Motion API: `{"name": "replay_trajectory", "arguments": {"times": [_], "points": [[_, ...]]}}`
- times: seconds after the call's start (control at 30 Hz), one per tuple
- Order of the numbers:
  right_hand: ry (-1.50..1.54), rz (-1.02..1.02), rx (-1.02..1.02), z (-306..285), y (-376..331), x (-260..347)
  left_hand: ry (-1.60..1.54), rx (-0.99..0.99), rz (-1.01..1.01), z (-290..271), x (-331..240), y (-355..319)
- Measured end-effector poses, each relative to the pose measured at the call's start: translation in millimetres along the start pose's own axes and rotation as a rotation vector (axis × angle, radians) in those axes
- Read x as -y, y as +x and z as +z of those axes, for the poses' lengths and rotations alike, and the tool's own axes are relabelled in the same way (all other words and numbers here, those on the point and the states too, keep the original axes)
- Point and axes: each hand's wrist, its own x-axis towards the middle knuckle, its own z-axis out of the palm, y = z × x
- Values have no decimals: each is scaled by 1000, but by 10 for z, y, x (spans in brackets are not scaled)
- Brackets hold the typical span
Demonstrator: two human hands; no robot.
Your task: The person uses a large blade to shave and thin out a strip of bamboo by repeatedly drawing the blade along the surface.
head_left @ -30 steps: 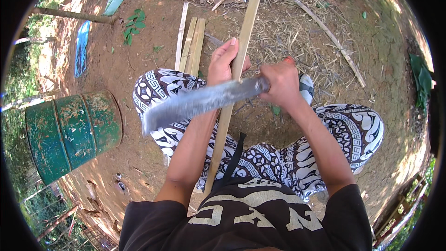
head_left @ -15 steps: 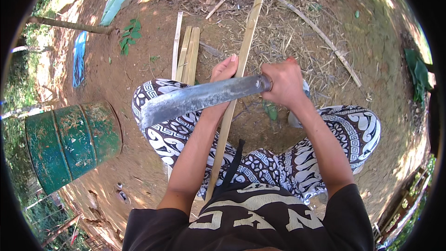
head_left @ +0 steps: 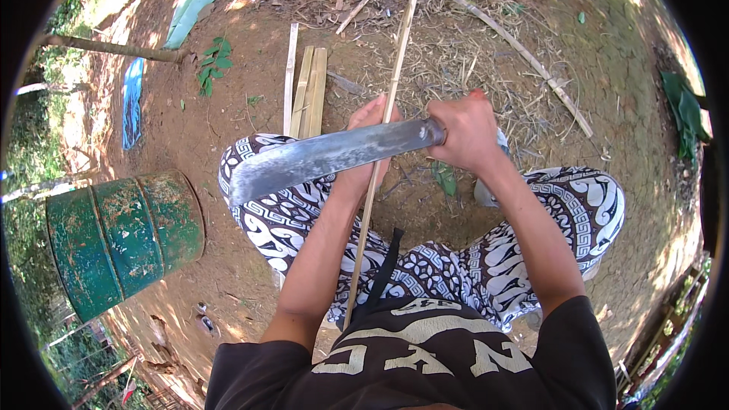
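In my right hand [head_left: 468,135] is the handle of a machete [head_left: 319,158], the fingers closed round it. Its broad, worn grey blade points left and lies across a long bamboo strip [head_left: 400,45], over my left hand [head_left: 366,114]. My left hand is closed on the strip beneath the blade, which hides part of the fingers. The strip shows its narrow edge and runs from the ground ahead back to my waist, between my bent, patterned trouser legs [head_left: 277,224]. Whether the blade touches the strip I cannot tell.
Several split bamboo strips [head_left: 315,95] lie ahead of my left knee. Thin shavings [head_left: 456,53] litter the soil, with a long stick [head_left: 524,49] at the right. A rusty green drum [head_left: 125,239] lies at the left, near a wooden pole [head_left: 114,47] and blue plastic [head_left: 132,106].
The bamboo strip has turned in my left hand from its broad face to its narrow edge, its far end shifting slightly left. The machete stays nearly in the same place.
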Motion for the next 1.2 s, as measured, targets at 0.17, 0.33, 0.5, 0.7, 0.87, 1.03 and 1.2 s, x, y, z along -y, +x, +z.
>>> {"name": "replay_trajectory", "arguments": {"times": [0.17, 0.33, 0.5, 0.7, 0.87, 1.03, 1.2], "points": [[-87, -61, -19, -7, 166, -230, -159, 93, 7, -14, 116, 64], [-114, -74, -43, 8, 203, -239, -178, 156, 0, 19, 68, 32], [-295, 295, -103, -263, 379, -688, -152, 181, -113, 126, 90, -45], [-79, 320, 39, -126, 253, -258, -257, 176, -69, -9, 34, 0], [-68, -2, 136, -61, 22, -12, -111, -34, -35, 67, 113, -44], [-321, 513, -114, -364, 349, -744, -176, 267, -135, -45, 115, -85], [-32, 1048, -319, -622, 354, -1300, 108, 79, -70, 4, 83, -12]]}}
